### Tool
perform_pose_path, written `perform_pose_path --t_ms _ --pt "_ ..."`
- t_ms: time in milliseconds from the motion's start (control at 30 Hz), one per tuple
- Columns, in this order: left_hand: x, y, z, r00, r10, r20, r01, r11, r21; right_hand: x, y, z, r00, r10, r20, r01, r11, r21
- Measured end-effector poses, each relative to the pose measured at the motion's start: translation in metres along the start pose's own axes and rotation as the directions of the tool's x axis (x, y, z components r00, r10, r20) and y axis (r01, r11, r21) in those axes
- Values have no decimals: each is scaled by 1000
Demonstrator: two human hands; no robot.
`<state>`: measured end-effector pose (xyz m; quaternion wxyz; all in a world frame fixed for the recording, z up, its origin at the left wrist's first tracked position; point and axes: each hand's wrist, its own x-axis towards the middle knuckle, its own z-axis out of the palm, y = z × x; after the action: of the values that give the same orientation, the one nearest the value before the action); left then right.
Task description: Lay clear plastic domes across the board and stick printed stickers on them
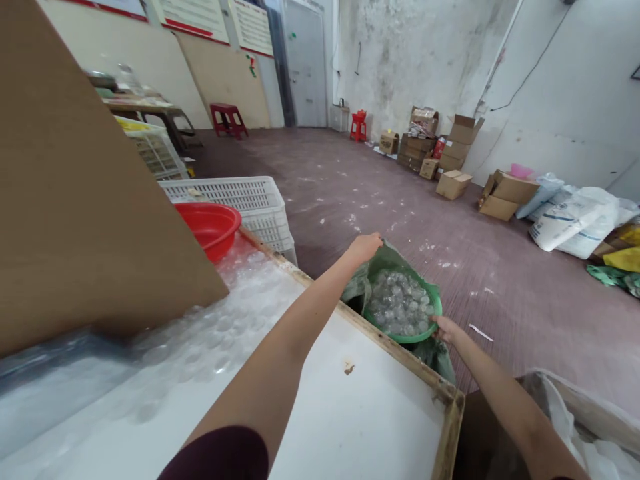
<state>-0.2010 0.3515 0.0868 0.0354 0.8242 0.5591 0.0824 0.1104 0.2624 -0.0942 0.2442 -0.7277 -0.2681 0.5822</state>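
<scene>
Beyond the table's edge, a green basin (436, 303) sits in the mouth of a dull green woven sack (356, 285). Inside the basin lie many small, clear, rounded plastic pieces (400, 303). My left hand (367, 247) reaches over the table and is closed on the sack's upper edge. On the near right side, my right hand (446, 329) pinches the basin's rim, thumb on top. The sack hangs down below the basin, and its lower part is hidden by the table. More clear pieces (215, 333) are spread across the left of the white tabletop (380, 407).
A wooden strip (400, 350) borders the table. At left stand a large cardboard sheet (95, 200), a red basin (213, 227) and white plastic crates (260, 207). An open box with plastic lining (575, 407) is at lower right. Cartons (453, 185) and white sacks (583, 220) line the wall.
</scene>
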Motion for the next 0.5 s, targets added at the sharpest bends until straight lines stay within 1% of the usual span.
perform_pose_path --t_ms 167,400,500 --pt "3 -14 24 998 -59 -39 56 996 -64 6 7 -10 999 -7 32 8 999 -33" --pt "8 -35 52 991 -136 -18 132 980 -150 16 32 -25 996 -47 82 51 998 -46" --pt "9 -44 63 988 -154 -13 149 972 -182 17 35 -29 988 -89 128 96 994 -43"
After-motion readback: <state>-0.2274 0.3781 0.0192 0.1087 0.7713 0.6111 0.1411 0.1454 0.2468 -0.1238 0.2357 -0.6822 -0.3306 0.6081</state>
